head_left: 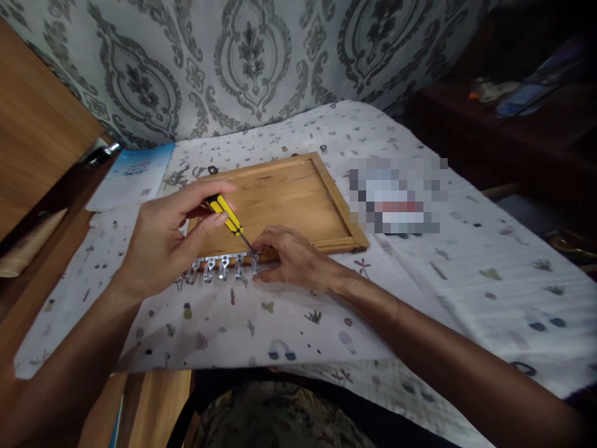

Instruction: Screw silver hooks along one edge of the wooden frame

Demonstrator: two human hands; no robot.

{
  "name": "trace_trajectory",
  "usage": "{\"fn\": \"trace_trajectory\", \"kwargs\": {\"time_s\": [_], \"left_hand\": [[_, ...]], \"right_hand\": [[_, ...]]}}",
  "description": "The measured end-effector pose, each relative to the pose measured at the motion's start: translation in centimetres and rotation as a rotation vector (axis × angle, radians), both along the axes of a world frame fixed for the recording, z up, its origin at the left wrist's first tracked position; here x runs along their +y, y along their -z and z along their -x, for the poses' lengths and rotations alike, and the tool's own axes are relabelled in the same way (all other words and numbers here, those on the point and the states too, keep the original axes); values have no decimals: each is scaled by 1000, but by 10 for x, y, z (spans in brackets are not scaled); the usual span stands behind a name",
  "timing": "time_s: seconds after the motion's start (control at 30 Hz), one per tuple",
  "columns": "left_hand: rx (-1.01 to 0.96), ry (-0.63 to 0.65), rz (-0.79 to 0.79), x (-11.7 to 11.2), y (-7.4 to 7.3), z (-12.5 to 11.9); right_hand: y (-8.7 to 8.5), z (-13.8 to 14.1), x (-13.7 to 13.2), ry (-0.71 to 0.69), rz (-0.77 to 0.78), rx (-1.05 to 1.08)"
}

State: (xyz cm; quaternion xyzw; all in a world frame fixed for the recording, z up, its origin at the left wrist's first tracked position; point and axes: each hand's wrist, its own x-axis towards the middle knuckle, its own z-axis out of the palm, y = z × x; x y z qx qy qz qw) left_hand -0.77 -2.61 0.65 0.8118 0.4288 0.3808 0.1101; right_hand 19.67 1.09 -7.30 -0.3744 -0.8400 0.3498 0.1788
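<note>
Our right forearm crosses the cloth toward the board. Along the board's near edge lies the rail of hooks. Our right hand pinches the rail's right end. Left of it, our left hand grips the screwdriver, tip on the rail.
</note>
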Motion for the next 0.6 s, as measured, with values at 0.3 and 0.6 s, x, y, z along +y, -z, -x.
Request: {"fn": "trace_trajectory", "kwargs": {"time_s": [0.3,0.6], "left_hand": [[54,-29,9,-1,2,-1],[166,-32,-91,1,0,-5]], "right_hand": [[-1,-1,-2,10,31,14],[-1,-1,-2,7,22,26]]}}
